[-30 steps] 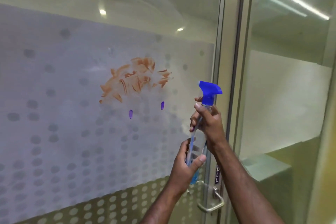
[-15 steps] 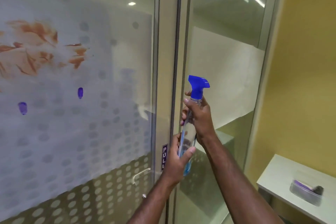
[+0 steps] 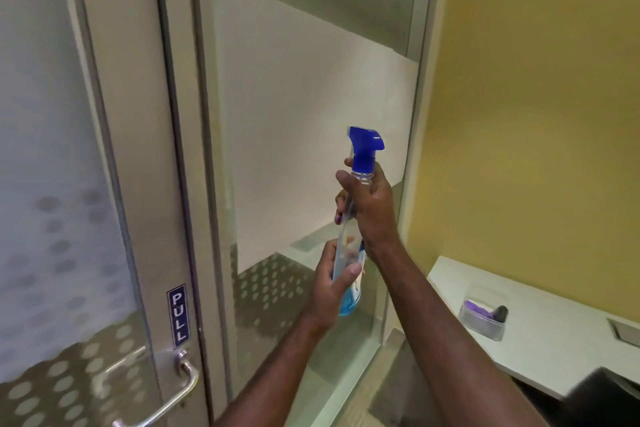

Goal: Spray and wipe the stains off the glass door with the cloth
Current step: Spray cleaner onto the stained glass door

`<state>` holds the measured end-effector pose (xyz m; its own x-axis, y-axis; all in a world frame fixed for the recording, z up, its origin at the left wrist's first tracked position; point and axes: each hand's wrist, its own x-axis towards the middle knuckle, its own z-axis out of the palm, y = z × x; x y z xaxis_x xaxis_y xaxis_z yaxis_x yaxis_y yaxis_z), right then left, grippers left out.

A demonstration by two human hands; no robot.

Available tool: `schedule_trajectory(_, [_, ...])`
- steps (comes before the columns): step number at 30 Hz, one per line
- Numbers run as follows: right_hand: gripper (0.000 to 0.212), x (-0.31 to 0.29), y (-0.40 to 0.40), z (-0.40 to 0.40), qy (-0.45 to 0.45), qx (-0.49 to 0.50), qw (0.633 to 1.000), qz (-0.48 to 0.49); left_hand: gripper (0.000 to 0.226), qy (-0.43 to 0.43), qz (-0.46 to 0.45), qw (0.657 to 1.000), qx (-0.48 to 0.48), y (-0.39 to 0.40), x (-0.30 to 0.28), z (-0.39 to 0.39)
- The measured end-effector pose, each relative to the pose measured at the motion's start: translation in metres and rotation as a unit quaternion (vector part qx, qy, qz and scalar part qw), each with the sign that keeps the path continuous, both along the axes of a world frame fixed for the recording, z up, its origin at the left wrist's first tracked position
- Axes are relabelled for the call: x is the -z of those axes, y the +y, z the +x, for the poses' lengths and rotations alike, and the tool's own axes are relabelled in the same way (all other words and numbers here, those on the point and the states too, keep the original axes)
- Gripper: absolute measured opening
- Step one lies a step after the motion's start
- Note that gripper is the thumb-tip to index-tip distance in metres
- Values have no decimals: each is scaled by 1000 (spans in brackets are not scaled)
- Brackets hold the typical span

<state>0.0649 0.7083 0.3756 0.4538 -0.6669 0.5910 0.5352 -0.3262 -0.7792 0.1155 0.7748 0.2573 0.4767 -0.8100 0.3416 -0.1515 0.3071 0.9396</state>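
The spray bottle (image 3: 349, 253) is standing upright in front of the side glass panel, its blue trigger head (image 3: 365, 146) topping a clear body with blue liquid sitting low inside. The glass door (image 3: 45, 149) is showing frosted film with grey dots at left; stains probably lie out of frame.

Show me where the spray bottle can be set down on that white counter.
The white counter shows a bare strip between its near left corner and the clear tub, and another between the tub and the metal plate at the right edge. The counter's lower right is crowded by a dark blurred object. Both hands hold the spray bottle.
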Motion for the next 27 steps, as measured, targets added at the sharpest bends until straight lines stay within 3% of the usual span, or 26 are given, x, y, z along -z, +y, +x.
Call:
schedule_trajectory(5, [56, 13, -67, -33, 18, 65, 997, -23, 77, 5, 19, 999, 28, -68, 14, -31])
schedule_trajectory(9, [72, 23, -110, -59, 22, 108, 993, -30, 112, 13, 28, 997, 64, -112, 22, -54])
schedule_trajectory(12, [58, 31, -142, -73, 32, 150, 988, -28, 111, -1, 43, 995, 91, -141, 28, -64])
schedule_trajectory(17, [43, 46, -207, -92, 55, 220, 974, -19, 128, 16, 42, 988, 149, -206, 39, -79])
schedule_trajectory(22, [38, 52, -280, -99, 65, 259, 964, -17, 110, 23, 38, 980, 196, -288, 46, -83])
schedule_trajectory(27, [36, 52, -357, -100, 64, 308, 949, -24, 108, 31, 10, 968, 248, -379, 46, -79])
